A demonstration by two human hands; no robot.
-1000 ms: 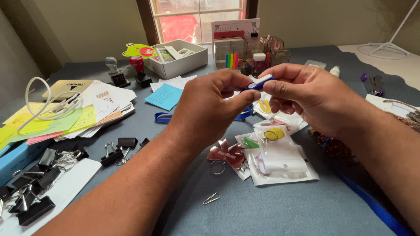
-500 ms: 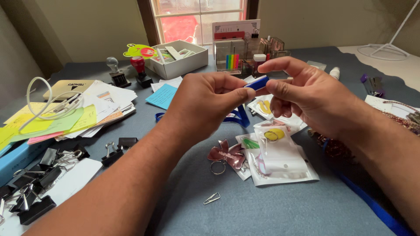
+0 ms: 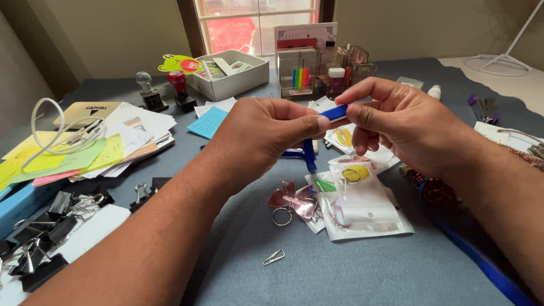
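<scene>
Both my hands meet above the middle of the grey table (image 3: 351,272). My left hand (image 3: 263,136) and my right hand (image 3: 396,122) pinch a small blue clip piece (image 3: 334,113) between thumbs and forefingers. A blue lanyard strap (image 3: 308,154) hangs down from it under my left hand. Below my hands lie several clear plastic bags (image 3: 362,201) with small yellow and green charms, and a pink flower keychain (image 3: 292,199).
Black binder clips (image 3: 39,226) crowd the left front beside a silver paper clip (image 3: 273,257). Paper piles and sticky notes (image 3: 107,144), two stampers (image 3: 181,90), a white box (image 3: 229,73) and clear organisers (image 3: 326,68) stand behind. Another blue strap (image 3: 481,266) runs under my right arm.
The white part of the piece no longer shows; only blue is visible. The hanging strap has swung left and lower under my left hand, and my right fingers have closed onto the piece again.
</scene>
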